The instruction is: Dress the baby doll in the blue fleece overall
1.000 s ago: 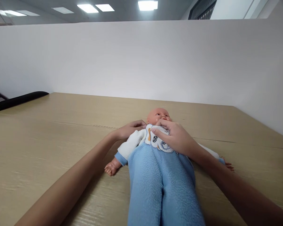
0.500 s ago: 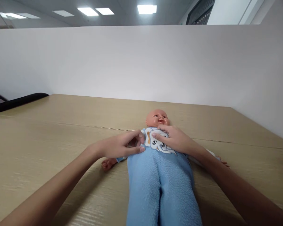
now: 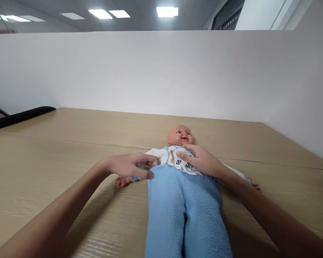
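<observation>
A baby doll (image 3: 181,135) lies on its back, head away from me, arms spread to both sides. It wears fuzzy blue overalls (image 3: 167,208) with an animal-face bib (image 3: 177,163) over a white long-sleeved top (image 3: 156,152). My right hand (image 3: 204,160) rests on the chest, its thumb on the bib and its curled fingers at the top edge near the neck. At the doll's side on my left, my left hand (image 3: 133,165) has thumb and fingers apart. That thumb tip meets the overalls' side edge; the other fingers bend beside the white top.
The doll lies on a wooden table (image 3: 56,157) with a seam running across it. Behind the table stands a white partition (image 3: 150,71). A black curved edge, perhaps of a chair (image 3: 21,116), shows at the far left.
My left hand has moved left, off the bib's edge to the doll's side, showing more of the white top. The right hand stays on the chest; the doll has shifted slightly right.
</observation>
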The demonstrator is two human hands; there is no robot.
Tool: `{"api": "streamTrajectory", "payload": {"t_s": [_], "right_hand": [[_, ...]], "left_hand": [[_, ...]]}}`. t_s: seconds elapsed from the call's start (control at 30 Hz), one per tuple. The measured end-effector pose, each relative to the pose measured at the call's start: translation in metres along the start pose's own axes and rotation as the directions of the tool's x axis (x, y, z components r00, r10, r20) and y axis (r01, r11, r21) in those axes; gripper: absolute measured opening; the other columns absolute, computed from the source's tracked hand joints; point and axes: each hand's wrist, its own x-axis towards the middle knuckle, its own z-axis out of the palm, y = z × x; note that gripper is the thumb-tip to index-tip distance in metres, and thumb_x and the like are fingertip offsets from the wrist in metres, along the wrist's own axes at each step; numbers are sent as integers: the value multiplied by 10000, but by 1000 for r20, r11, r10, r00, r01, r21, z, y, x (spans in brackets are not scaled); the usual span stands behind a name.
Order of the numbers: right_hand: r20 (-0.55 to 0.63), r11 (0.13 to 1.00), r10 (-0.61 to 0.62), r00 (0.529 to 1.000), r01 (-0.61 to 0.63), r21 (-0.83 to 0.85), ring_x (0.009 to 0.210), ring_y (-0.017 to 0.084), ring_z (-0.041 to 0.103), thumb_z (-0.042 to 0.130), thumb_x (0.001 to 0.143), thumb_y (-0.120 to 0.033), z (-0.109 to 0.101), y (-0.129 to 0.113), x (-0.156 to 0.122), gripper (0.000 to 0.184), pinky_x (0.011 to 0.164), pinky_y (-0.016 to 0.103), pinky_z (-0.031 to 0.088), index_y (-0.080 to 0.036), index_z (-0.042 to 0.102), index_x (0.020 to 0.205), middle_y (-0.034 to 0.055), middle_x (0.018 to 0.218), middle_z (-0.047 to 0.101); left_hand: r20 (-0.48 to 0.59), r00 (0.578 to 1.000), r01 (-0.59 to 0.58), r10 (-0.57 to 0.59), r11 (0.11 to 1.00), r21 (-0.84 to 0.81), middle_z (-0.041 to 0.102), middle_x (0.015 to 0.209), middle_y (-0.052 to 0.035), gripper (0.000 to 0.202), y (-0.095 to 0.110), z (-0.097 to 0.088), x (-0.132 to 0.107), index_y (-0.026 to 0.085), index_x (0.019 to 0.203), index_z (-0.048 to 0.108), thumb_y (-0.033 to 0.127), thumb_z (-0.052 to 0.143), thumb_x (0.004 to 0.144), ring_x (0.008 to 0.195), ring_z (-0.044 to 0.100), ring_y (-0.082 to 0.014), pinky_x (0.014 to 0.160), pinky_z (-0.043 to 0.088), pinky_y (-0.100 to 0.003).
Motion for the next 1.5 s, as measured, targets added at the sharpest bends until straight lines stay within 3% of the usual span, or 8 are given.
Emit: {"api": "streamTrajectory", "payload": {"t_s": [0.3, 0.6, 0.73, 0.9, 1.07, 1.2, 1.33, 1.5], "right_hand": [[-27, 994, 37, 999, -34, 107, 907, 288, 688, 703, 958, -616, 2, 2, -2, 393, 803, 364, 549, -227, 758, 981, 35, 945, 780], [-32, 987, 52, 998, -47, 152, 968, 320, 721, 738, 941, -604, 3, 4, -1, 360, 869, 396, 583, -248, 777, 980, 37, 960, 809], [-43, 987, 56, 998, -48, 154, 976, 329, 726, 735, 948, -602, 3, 5, -1, 367, 873, 420, 587, -252, 797, 1040, 46, 999, 819], [-65, 991, 53, 996, -44, 125, 984, 328, 728, 708, 977, -599, 3, 3, -3, 377, 850, 409, 571, -247, 795, 1079, 53, 1040, 826], [-97, 999, 33, 995, -35, -19, 914, 265, 714, 607, 1048, -573, 1, -4, -10, 375, 811, 361, 504, -231, 759, 1064, 23, 994, 798], [-177, 987, 4, 984, -32, -156, 799, 237, 670, 566, 1071, -522, -6, 7, -33, 316, 769, 368, 454, -245, 706, 1014, -2, 868, 741], [-258, 948, -42, 965, -43, -317, 943, 310, 676, 576, 1056, -528, -24, 40, -79, 300, 874, 447, 480, -256, 698, 1091, 71, 1015, 756], [-329, 902, -77, 941, -75, -425, 1246, 402, 619, 670, 985, -563, -52, 83, -146, 381, 1076, 586, 479, -335, 653, 1288, 109, 1312, 706]], "left_hand": [[-57, 997, -50, 47, 997, -55, 432, 923, 16, 129, 2, 0, -3, 217, 987, 497, 301, 595, 992, 886, 436, -170, 781, 385, -272], [-40, 996, -83, 77, 980, -180, 386, 851, 40, 313, -10, 3, 7, 228, 946, 442, 395, 703, 987, 755, 361, -137, 655, 295, -279], [-92, 995, -33, 31, 999, -22, 436, 867, 39, 398, -10, 3, 10, 230, 979, 486, 446, 814, 915, 773, 401, -135, 676, 335, -276], [-182, 983, 16, -8, 999, 39, 528, 999, 13, 577, -12, 3, 10, 261, 1249, 543, 511, 871, 846, 873, 486, -164, 766, 422, -283], [-193, 981, 53, 1, 960, 275, 538, 925, 18, 482, -8, 1, 10, 229, 1006, 604, 651, 801, 879, 842, 501, -173, 778, 389, -300], [-223, 971, 40, 90, 854, 518, 633, 1010, -8, 525, -7, 0, 9, 211, 905, 645, 730, 722, 916, 939, 584, -202, 981, 351, -346], [-220, 971, 62, 95, 787, 613, 660, 1031, -21, 488, -11, -2, 9, 231, 928, 689, 718, 714, 929, 949, 601, -216, 950, 348, -351], [-338, 940, 212, 55, 679, 703, 682, 1048, -31, 192, 8, 2, 9, 235, 1001, 684, 370, 801, 929, 990, 620, -259, 920, 388, -371]]}}
